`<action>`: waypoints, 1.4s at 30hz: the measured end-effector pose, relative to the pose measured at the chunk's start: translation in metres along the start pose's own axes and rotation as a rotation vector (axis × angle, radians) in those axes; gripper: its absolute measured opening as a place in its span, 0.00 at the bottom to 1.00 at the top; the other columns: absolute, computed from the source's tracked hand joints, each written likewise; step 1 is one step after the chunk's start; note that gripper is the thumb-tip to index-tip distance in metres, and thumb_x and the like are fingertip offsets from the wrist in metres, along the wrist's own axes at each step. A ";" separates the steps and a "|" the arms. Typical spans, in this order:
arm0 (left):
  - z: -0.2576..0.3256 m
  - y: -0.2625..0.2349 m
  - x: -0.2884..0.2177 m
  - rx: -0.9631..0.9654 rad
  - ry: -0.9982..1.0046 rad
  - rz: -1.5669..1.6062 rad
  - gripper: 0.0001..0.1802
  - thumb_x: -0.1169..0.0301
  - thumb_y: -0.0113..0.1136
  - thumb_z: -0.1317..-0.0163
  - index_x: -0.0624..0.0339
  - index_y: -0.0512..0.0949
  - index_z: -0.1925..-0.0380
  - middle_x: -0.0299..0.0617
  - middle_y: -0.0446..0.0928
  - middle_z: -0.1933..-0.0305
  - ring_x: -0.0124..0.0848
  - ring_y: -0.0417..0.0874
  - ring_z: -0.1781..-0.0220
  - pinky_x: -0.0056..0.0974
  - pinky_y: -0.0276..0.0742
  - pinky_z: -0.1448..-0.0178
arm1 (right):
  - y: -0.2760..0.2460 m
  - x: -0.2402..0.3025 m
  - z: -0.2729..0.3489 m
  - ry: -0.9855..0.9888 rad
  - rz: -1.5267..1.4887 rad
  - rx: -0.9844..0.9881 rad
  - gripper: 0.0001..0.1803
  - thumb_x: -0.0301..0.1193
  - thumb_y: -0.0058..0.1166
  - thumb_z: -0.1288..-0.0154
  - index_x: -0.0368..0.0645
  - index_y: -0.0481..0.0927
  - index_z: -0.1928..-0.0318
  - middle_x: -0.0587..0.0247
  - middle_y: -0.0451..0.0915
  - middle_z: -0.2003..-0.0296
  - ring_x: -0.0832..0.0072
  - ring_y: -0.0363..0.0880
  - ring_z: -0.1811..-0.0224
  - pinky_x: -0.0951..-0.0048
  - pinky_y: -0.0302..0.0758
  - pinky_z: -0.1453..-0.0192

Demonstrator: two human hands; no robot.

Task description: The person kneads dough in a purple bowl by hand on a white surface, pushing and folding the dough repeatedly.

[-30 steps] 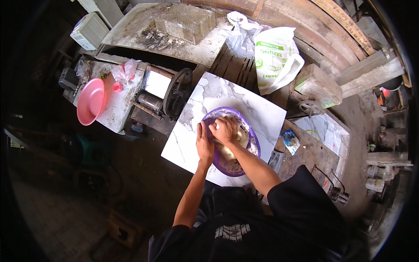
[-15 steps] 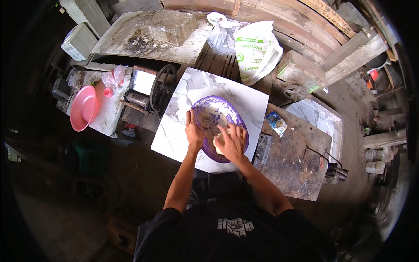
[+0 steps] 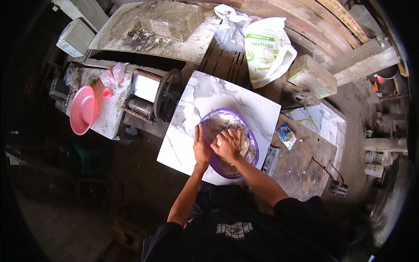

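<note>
A purple basin (image 3: 256, 153) with floury, doughy smears on its inside stands on a white marble-patterned board (image 3: 181, 131). My left hand (image 3: 201, 148) holds its left rim, fingers lying together along the edge. Inside, a pale lump of dough (image 3: 245, 144) lies partly hidden under my right hand (image 3: 230, 146), whose fingers curl over it and press down.
Left of the board stands a hand-cranked roller machine with a dark wheel (image 3: 168, 95). Beyond it a pink basin (image 3: 84, 110) rests on a side table. A white plastic sack (image 3: 266, 52) stands behind; a small blue packet (image 3: 286, 136) lies at the right.
My right hand has moved leftward over the dough and now presses it, fingers closer together. My left hand stays at the rim. The whole view has shifted slightly.
</note>
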State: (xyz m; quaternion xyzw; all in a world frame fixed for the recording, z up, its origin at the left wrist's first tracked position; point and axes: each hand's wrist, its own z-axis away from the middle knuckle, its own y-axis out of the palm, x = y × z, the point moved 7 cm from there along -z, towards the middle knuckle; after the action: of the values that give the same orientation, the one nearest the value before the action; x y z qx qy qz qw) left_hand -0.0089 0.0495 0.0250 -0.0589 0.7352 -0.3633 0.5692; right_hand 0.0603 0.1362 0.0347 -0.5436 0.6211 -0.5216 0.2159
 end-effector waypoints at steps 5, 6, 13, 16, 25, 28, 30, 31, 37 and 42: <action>0.000 0.002 0.010 0.036 -0.117 0.089 0.32 0.84 0.46 0.51 0.68 0.56 0.42 0.65 0.54 0.40 0.55 0.58 0.39 0.42 0.64 0.43 | 0.026 -0.005 -0.037 0.030 -0.004 -0.043 0.12 0.39 0.55 0.60 0.46 0.73 0.87 0.65 0.75 0.81 0.70 0.71 0.69 0.61 0.59 0.57; -0.005 0.004 0.016 0.032 -0.155 0.105 0.34 0.85 0.45 0.54 0.68 0.55 0.42 0.64 0.55 0.39 0.54 0.57 0.37 0.42 0.62 0.41 | 0.026 -0.002 -0.048 0.018 -0.011 -0.062 0.12 0.39 0.55 0.60 0.46 0.73 0.87 0.65 0.75 0.81 0.70 0.71 0.69 0.61 0.59 0.57; -0.007 0.026 0.026 -0.117 -0.181 0.227 0.34 0.89 0.37 0.61 0.66 0.64 0.46 0.64 0.62 0.46 0.55 0.63 0.43 0.44 0.56 0.38 | 0.003 -0.025 -0.069 0.176 -0.187 -0.330 0.11 0.33 0.54 0.66 0.45 0.68 0.93 0.61 0.69 0.89 0.66 0.68 0.80 0.68 0.58 0.66; -0.027 0.015 0.019 -0.094 -0.185 0.237 0.34 0.90 0.36 0.61 0.66 0.64 0.46 0.66 0.63 0.48 0.57 0.65 0.45 0.45 0.58 0.40 | -0.020 -0.033 -0.074 0.253 -0.298 -0.448 0.13 0.31 0.54 0.64 0.43 0.65 0.92 0.62 0.68 0.88 0.65 0.68 0.77 0.66 0.58 0.64; -0.038 0.020 0.017 -0.081 0.119 0.303 0.45 0.88 0.47 0.60 0.58 0.49 0.37 0.59 0.66 0.51 0.53 0.67 0.50 0.43 0.65 0.46 | -0.016 -0.029 -0.054 0.193 -0.211 -0.005 0.13 0.40 0.57 0.58 0.45 0.73 0.80 0.65 0.72 0.73 0.68 0.65 0.64 0.61 0.56 0.56; -0.037 0.020 0.019 -0.088 0.143 0.319 0.45 0.89 0.46 0.61 0.59 0.46 0.37 0.59 0.66 0.51 0.52 0.67 0.50 0.43 0.65 0.46 | -0.019 -0.019 -0.045 0.084 -0.086 -0.092 0.16 0.43 0.56 0.56 0.46 0.76 0.70 0.61 0.68 0.58 0.64 0.61 0.53 0.54 0.50 0.47; -0.035 0.016 0.019 -0.102 0.185 0.333 0.45 0.88 0.45 0.60 0.60 0.45 0.37 0.59 0.66 0.52 0.51 0.68 0.51 0.43 0.66 0.47 | -0.014 -0.010 -0.037 -0.022 0.008 -0.054 0.21 0.46 0.54 0.54 0.49 0.78 0.60 0.58 0.64 0.45 0.59 0.56 0.41 0.47 0.42 0.38; -0.033 0.014 0.017 -0.118 0.222 0.346 0.45 0.88 0.44 0.59 0.61 0.43 0.37 0.60 0.67 0.53 0.50 0.70 0.52 0.42 0.67 0.48 | -0.006 -0.011 -0.034 0.027 -0.064 0.042 0.22 0.47 0.54 0.54 0.49 0.78 0.60 0.58 0.66 0.47 0.58 0.57 0.41 0.46 0.44 0.38; -0.014 0.016 0.029 0.025 -0.095 0.390 0.41 0.82 0.49 0.52 0.67 0.42 0.38 0.63 0.70 0.54 0.48 0.75 0.56 0.40 0.69 0.52 | 0.010 -0.005 -0.022 0.147 -0.031 0.082 0.25 0.50 0.54 0.56 0.49 0.79 0.60 0.57 0.73 0.53 0.58 0.63 0.45 0.46 0.48 0.39; 0.017 0.004 0.017 -0.037 0.114 0.293 0.40 0.85 0.46 0.52 0.70 0.42 0.38 0.61 0.71 0.55 0.44 0.75 0.54 0.38 0.69 0.51 | 0.009 0.008 -0.017 0.132 0.052 0.042 0.25 0.46 0.57 0.62 0.44 0.77 0.63 0.57 0.75 0.60 0.62 0.67 0.52 0.50 0.54 0.43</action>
State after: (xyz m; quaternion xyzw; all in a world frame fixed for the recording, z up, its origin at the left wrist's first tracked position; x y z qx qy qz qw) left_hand 0.0018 0.0358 0.0071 0.0592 0.7737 -0.2654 0.5723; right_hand 0.0391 0.1354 0.0352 -0.4871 0.6368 -0.5636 0.1990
